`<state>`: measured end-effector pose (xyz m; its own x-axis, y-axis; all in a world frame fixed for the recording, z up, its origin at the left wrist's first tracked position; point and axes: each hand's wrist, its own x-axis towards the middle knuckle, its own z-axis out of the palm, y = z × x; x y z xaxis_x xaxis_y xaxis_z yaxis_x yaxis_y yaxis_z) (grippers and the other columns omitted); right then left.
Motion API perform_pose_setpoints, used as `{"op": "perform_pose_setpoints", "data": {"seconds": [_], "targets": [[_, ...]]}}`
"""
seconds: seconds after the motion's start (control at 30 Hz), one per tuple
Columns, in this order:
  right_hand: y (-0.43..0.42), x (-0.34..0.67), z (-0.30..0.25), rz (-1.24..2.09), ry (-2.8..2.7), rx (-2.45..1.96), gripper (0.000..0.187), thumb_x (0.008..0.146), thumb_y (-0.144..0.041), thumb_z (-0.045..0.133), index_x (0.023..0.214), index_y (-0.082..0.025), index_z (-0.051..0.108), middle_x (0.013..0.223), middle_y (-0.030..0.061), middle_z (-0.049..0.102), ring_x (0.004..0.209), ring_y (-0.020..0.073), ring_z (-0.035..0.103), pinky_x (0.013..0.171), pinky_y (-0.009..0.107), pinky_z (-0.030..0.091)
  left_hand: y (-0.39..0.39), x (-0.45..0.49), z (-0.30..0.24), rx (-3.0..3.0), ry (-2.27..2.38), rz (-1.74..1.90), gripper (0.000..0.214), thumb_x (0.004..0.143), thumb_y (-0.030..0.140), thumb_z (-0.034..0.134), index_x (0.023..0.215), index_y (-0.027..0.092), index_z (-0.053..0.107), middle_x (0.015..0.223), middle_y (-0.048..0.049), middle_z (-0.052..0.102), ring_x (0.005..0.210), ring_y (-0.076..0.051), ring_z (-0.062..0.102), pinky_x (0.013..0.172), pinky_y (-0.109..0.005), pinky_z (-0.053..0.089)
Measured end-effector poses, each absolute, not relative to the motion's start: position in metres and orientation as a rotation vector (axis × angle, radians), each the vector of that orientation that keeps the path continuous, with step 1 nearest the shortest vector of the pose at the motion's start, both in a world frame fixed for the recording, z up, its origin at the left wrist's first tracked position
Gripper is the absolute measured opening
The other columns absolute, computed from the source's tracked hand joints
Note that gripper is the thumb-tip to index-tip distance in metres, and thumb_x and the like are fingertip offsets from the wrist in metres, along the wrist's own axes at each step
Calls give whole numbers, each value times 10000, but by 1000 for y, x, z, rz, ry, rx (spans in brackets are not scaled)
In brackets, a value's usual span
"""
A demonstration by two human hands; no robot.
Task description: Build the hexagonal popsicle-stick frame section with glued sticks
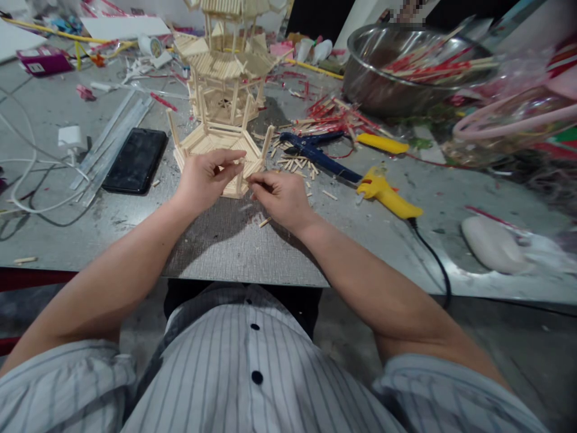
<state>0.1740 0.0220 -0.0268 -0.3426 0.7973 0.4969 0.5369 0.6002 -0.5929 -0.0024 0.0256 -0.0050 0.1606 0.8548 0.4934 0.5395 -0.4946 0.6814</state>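
A six-sided wooden stick platform (214, 143) with thin upright posts lies near the table's front edge. Over its front side, my left hand (205, 177) has thumb and fingertips closed together; anything between them is too small to make out. My right hand (283, 195) is pinched at the platform's front right edge, and its fingers hide what they grip. Between the two hands a short upright post (240, 177) shows. Short cut sticks (297, 163) lie scattered just beyond my right hand. Behind the platform rises a tiered stick pavilion (225, 60).
At right lie blue-handled pliers (322, 156), a yellow glue gun (390, 195) with a black cord, and a yellow cutter (383, 143). A steel bowl (374, 90) holds sticks. To the left are a black phone (136, 161), a white charger (72, 138) and clear strips (106, 141).
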Motion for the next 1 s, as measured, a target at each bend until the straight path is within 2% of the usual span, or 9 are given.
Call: {"op": "perform_pose_setpoints", "data": {"seconds": [0.37, 0.67, 1.0], "targets": [[20, 174, -26, 494, -1991, -1054, 219, 813, -167, 495, 860, -169, 709, 796, 39, 707, 717, 152, 652, 709, 294, 504, 24, -1, -1, 2069, 1341, 1244, 240, 821, 252, 594, 1004, 179, 731, 848, -43, 730, 741, -123, 645, 634, -207, 505], [20, 172, -27, 546, -1955, -1050, 197, 803, -162, 496, 835, -174, 690, 791, 31, 694, 780, 159, 656, 738, 301, 505, 23, -1, -1, 2045, 1358, 1240, 246, 810, 259, 601, 1005, 186, 733, 861, -42, 729, 731, -120, 635, 610, -205, 495], [20, 172, -27, 578, -1941, -1037, 201, 806, -170, 487, 836, -160, 686, 789, 44, 689, 771, 163, 656, 700, 293, 499, 25, -1, -2, 2054, 1345, 1261, 250, 801, 248, 610, 1008, 184, 735, 814, -35, 724, 679, -110, 618, 586, -206, 485]]}}
